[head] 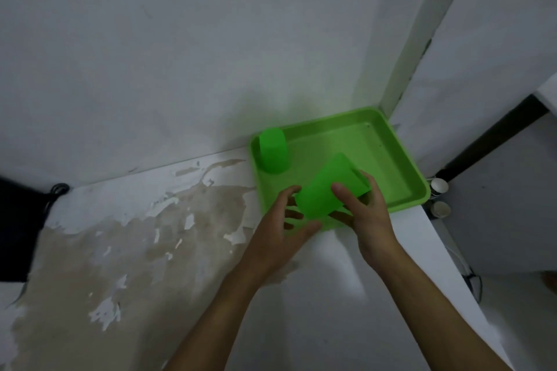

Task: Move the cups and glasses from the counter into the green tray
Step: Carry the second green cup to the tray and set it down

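Worktop (316, 310), white with a worn, peeling brown patch toward its left side. Green tray (391, 141) set in the far right corner against the wall. Upside-down green cup (272, 149) standing in the tray's far left corner. Left hand (281, 230), fingers spread and open, just beside a second green cup (328, 190). Right hand (366, 214) gripping this tilted cup above the tray's near edge.

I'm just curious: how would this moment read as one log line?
right hand: holds tilted green cup over green tray | left hand: open beside it | second cup: in tray
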